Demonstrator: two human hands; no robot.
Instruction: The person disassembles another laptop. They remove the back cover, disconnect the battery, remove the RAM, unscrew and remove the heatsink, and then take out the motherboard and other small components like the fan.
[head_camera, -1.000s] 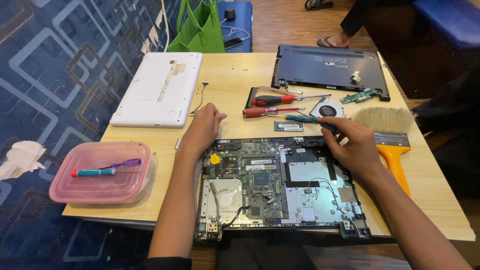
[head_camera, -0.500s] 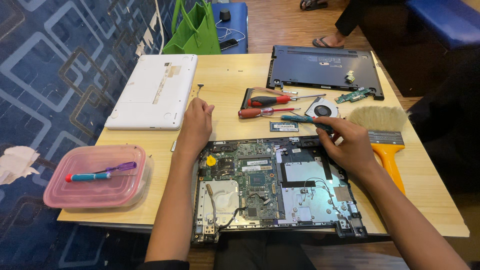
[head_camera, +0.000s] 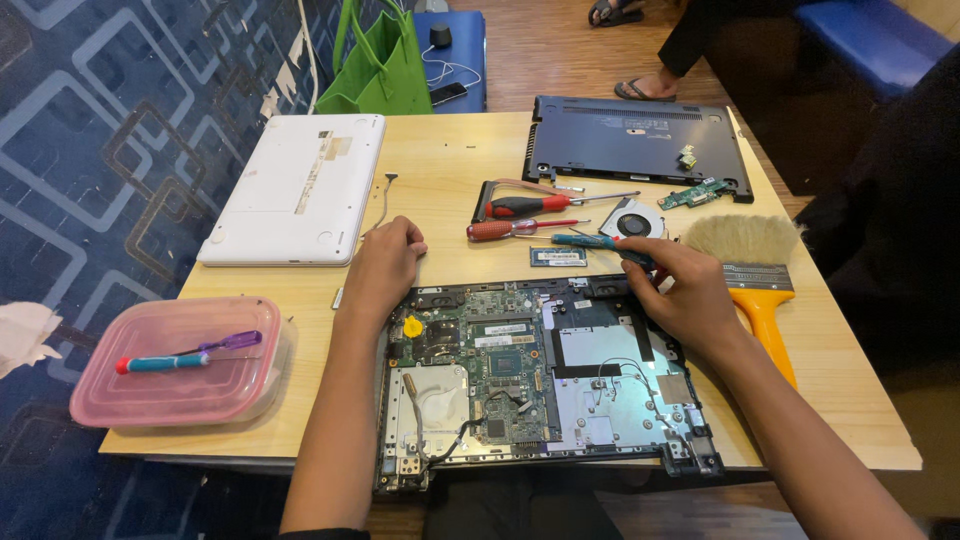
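An opened laptop base (head_camera: 530, 370) with its green circuit board exposed lies at the near edge of the wooden table (head_camera: 450, 180). My left hand (head_camera: 385, 265) rests loosely curled on the table, touching the base's far left corner. My right hand (head_camera: 680, 290) grips a blue-handled screwdriver (head_camera: 590, 241) over the base's far right corner. A small memory module (head_camera: 557, 256) lies just beyond the base.
Two red-handled screwdrivers (head_camera: 525, 217), a cooling fan (head_camera: 632, 218), a yellow-handled brush (head_camera: 755, 275), a dark laptop cover (head_camera: 635, 145) and a white laptop (head_camera: 295, 185) lie on the table. A pink lidded box (head_camera: 180, 365) carries a small screwdriver. A green bag (head_camera: 380, 60) stands beyond; another person's feet show.
Both hands stay in nearly the same spots on the laptop base. Only the camera view has shifted slightly.
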